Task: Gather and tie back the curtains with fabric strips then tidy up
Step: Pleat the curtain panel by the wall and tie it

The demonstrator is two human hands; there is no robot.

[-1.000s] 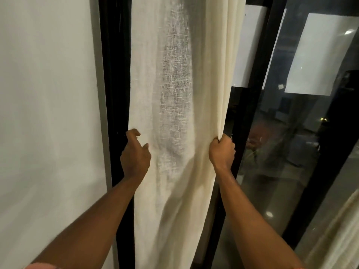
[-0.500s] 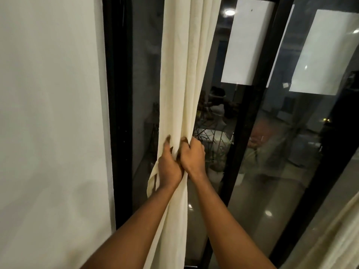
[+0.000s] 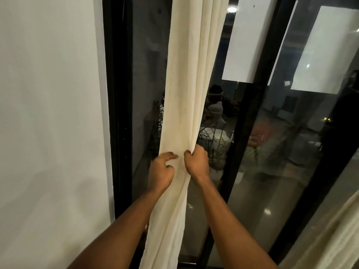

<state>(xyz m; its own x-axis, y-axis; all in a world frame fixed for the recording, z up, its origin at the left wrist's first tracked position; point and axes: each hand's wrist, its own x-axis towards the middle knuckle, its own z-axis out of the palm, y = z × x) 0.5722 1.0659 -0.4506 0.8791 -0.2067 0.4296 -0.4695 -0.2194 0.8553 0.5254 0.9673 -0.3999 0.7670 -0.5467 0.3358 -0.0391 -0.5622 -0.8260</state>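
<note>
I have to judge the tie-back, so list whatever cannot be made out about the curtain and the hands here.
In the head view:
The curtain: top cut off by the upper edge, hem by the lower edge.
The right hand: fingertips hidden behind the folds, so the grip's extent is unclear.
The second curtain: mostly cut off at the lower right corner.
Any fabric strips: none appears in frame.

Curtain [image 3: 184, 94]: spread panel now bunched into narrow column. Left hand [image 3: 161, 171], right hand [image 3: 197, 162]: formerly apart, now nearly touching.
</note>
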